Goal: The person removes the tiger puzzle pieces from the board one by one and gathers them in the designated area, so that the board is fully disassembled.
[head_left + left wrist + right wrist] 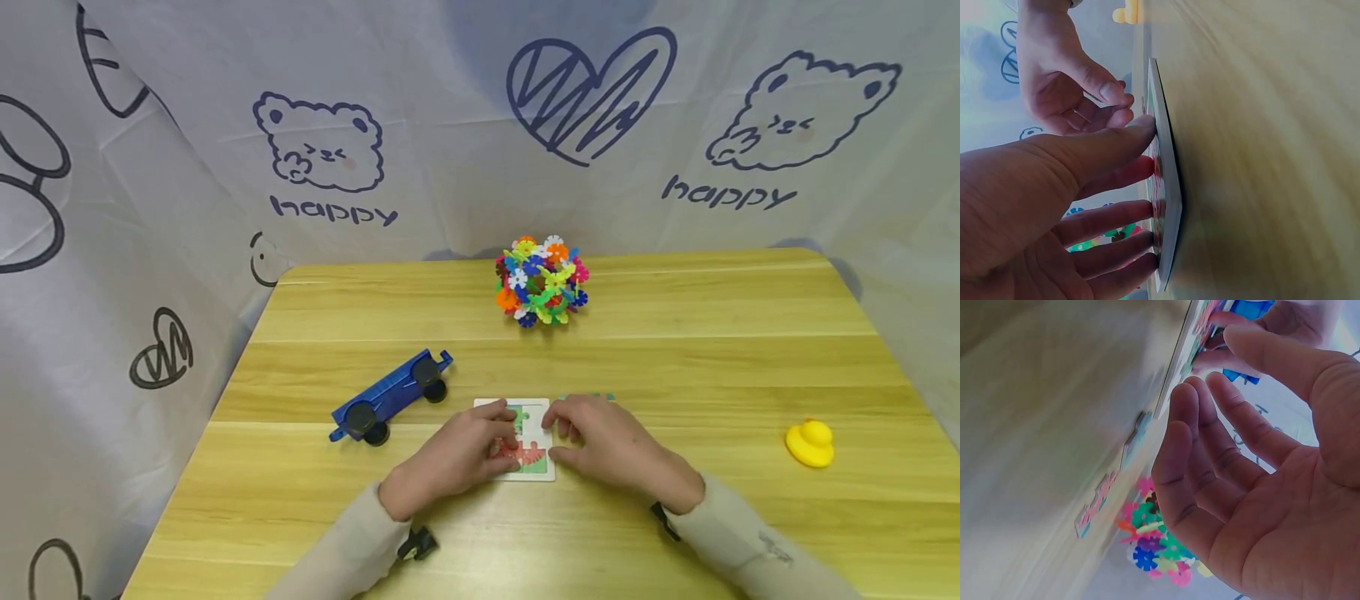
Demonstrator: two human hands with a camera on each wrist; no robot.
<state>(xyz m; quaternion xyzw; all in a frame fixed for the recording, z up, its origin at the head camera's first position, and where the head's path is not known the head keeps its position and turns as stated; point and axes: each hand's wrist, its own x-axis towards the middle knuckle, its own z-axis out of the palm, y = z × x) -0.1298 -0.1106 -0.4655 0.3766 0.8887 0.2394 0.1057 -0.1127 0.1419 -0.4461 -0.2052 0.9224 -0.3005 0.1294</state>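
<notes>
A small jigsaw puzzle [534, 465] in a white frame lies on the table, showing red and green pieces with a white gap at its upper right. My left hand [468, 450] rests its fingertips and thumb on the puzzle's left part, hiding some of it. In the left wrist view those fingers reach down fairly straight onto the board [1169, 187]. At the puzzle's right edge is my right hand [611, 442], fingers loosely bent, nothing between them. Loose puzzle pieces [1095, 506] lie on the table beyond the right hand, mostly hidden behind it in the head view.
A blue toy wagon [390, 396] with black wheels lies left of the puzzle. Toward the back stands a ball of colourful flower-shaped pieces [542, 282]. A yellow rubber duck [810, 442] sits at the right. Behind the wooden table [712, 350] hangs a printed white cloth [457, 167].
</notes>
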